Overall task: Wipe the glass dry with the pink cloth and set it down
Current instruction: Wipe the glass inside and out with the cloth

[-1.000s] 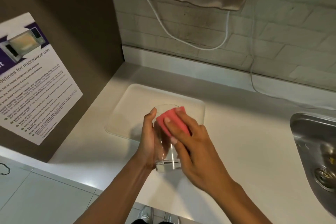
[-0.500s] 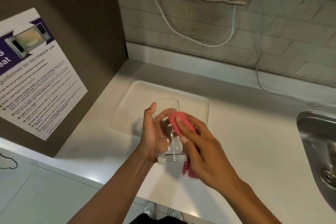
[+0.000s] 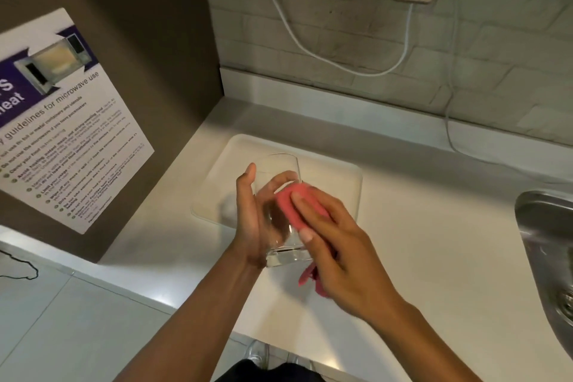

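Observation:
A clear drinking glass (image 3: 280,178) is held upright above the white counter, its thick base toward me. My left hand (image 3: 248,220) wraps its left side, thumb up along the wall. My right hand (image 3: 335,245) presses a pink cloth (image 3: 290,205) against the glass's right side with flat fingers. A loose end of the cloth hangs below my right palm. Most of the cloth is hidden under my fingers.
A white tray (image 3: 341,174) lies on the counter (image 3: 418,242) just behind the glass. A steel sink (image 3: 545,236) is at the right edge. A brown side panel carries a microwave poster (image 3: 62,133) at left. White cables (image 3: 310,49) hang on the brick wall.
My right hand with the cloth has slid down the glass's side and back up a little. The glass has stayed in my left hand over the same spot.

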A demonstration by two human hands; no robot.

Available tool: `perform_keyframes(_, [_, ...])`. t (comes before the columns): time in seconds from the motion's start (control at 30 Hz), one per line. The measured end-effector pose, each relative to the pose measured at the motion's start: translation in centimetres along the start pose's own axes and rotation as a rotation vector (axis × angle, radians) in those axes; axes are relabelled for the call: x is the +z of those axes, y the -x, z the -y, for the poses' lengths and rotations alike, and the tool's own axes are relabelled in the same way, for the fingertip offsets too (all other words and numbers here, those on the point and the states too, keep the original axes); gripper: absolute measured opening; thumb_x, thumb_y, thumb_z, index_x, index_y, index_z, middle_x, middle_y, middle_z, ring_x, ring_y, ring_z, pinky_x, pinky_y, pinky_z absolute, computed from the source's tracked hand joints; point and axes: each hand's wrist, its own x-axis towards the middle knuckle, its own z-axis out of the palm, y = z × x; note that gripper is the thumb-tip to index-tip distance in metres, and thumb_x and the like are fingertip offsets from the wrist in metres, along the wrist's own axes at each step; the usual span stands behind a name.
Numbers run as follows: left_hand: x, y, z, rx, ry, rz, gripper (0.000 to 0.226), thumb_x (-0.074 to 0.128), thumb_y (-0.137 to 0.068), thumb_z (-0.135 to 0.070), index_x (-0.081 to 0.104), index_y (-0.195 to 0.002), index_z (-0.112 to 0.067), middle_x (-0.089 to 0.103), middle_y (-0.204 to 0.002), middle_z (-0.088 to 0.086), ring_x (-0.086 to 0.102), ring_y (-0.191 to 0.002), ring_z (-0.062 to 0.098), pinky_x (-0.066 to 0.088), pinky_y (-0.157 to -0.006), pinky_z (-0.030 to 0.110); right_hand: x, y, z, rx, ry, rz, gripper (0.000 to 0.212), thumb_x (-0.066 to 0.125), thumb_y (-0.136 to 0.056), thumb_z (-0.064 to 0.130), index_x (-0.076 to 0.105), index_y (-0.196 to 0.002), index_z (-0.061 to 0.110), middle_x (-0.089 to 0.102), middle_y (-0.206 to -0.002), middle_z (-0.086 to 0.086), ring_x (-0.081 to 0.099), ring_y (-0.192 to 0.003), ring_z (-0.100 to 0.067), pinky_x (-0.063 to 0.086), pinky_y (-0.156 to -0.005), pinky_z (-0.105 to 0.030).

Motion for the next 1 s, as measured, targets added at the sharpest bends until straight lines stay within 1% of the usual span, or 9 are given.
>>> perform_keyframes(0.07, [-0.2,-0.1,-0.3,0.022,0.027,0.036,0.071,0.065,-0.08,-0.072,0.068,-0.107,-0.007,0.066,-0.103,0.017,0.064,-0.091,0.032,0.049,-0.087,0.045,0.3,0.8,-0.2,-0.032,0.114,0.05,0.048,0.03,-0.11,0.05,0.022,-0.157,0.057,0.016,-0.166,0.034,0.036,-0.145,0.0,0.048,-0.108,-0.029])
perform_keyframes(0.2, [-0.3,-0.1,0.6,-0.037,0.068,0.014,0.081,0.061,-0.083,-0.074,0.062,-0.123,-0.004,0.065,-0.116,0.021,0.063,-0.108,0.038,0.048,-0.1,0.051,0.1,-0.6,-0.4,0.032,0.158,0.127,0.051,0.013,-0.107,0.059,-0.002,-0.156,0.061,-0.006,-0.166,0.037,0.003,-0.15,0.015,0.016,-0.113,-0.02])
perform_keyframes(0.27, [-0.5,-0.3,0.6,-0.012,0.053,-0.008,0.078,0.057,-0.086,-0.074,0.063,-0.121,-0.004,0.067,-0.113,0.02,0.067,-0.103,0.036,0.053,-0.094,0.049,0.3,-0.5,-0.2,0.035,0.139,0.16,0.052,0.01,-0.106,0.062,-0.004,-0.156,0.061,-0.01,-0.167,0.035,0.0,-0.149,0.016,0.014,-0.114,-0.019])
perform_keyframes(0.4, [-0.8,-0.6,0.5,0.005,0.071,-0.013,0.072,0.064,-0.082,-0.073,0.069,-0.109,-0.007,0.065,-0.109,0.018,0.065,-0.096,0.034,0.046,-0.095,0.049,-0.5,1.0,-0.5,0.022,0.143,0.216,0.051,0.016,-0.107,0.061,-0.003,-0.154,0.065,-0.01,-0.165,0.038,0.014,-0.145,0.018,0.04,-0.104,-0.018])
perform_keyframes(0.5, [-0.6,-0.6,1.3,-0.026,0.102,0.056,0.074,0.064,-0.083,-0.073,0.061,-0.116,-0.006,0.061,-0.109,0.019,0.063,-0.099,0.034,0.048,-0.094,0.048,-1.2,-0.4,-0.1,0.037,0.121,0.206,0.049,0.017,-0.107,0.061,0.0,-0.152,0.068,-0.007,-0.166,0.038,0.01,-0.148,0.015,0.033,-0.113,-0.02])
perform_keyframes(0.67, [-1.3,-1.2,0.3,0.012,0.099,0.123,0.071,0.06,-0.084,-0.075,0.067,-0.107,-0.008,0.07,-0.1,0.013,0.068,-0.086,0.029,0.055,-0.081,0.042,-0.5,0.3,0.7,0.014,0.156,0.225,0.047,0.019,-0.107,0.062,0.009,-0.152,0.069,-0.007,-0.166,0.037,0.051,-0.135,0.002,0.054,-0.102,-0.028])
perform_keyframes(0.77, [-1.5,-1.2,1.0,-0.02,0.138,0.161,0.071,0.059,-0.086,-0.074,0.067,-0.108,-0.006,0.071,-0.1,0.015,0.068,-0.088,0.031,0.055,-0.083,0.043,-0.7,0.1,0.2,0.024,0.103,0.219,0.046,0.021,-0.108,0.059,0.013,-0.152,0.069,-0.003,-0.165,0.04,0.017,-0.145,0.019,0.034,-0.116,-0.023])
perform_keyframes(0.83, [-1.5,-1.2,2.1,-0.033,0.191,0.208,0.071,0.054,-0.091,-0.072,0.07,-0.11,-0.006,0.073,-0.101,0.016,0.07,-0.094,0.031,0.056,-0.088,0.045,-0.8,-0.8,0.5,0.056,0.068,0.188,0.047,0.021,-0.107,0.057,0.017,-0.153,0.065,0.001,-0.166,0.038,0.01,-0.149,0.018,0.03,-0.122,-0.024])
perform_keyframes(1.0, [-2.0,-1.7,0.8,0.004,0.136,0.177,0.071,0.055,-0.088,-0.074,0.066,-0.106,-0.006,0.071,-0.093,0.012,0.068,-0.082,0.029,0.053,-0.08,0.041,-0.6,0.2,1.4,0.051,0.061,0.246,0.052,0.016,-0.102,0.068,0.018,-0.154,0.064,-0.002,-0.162,0.044,0.055,-0.129,0.008,0.052,-0.101,-0.016])
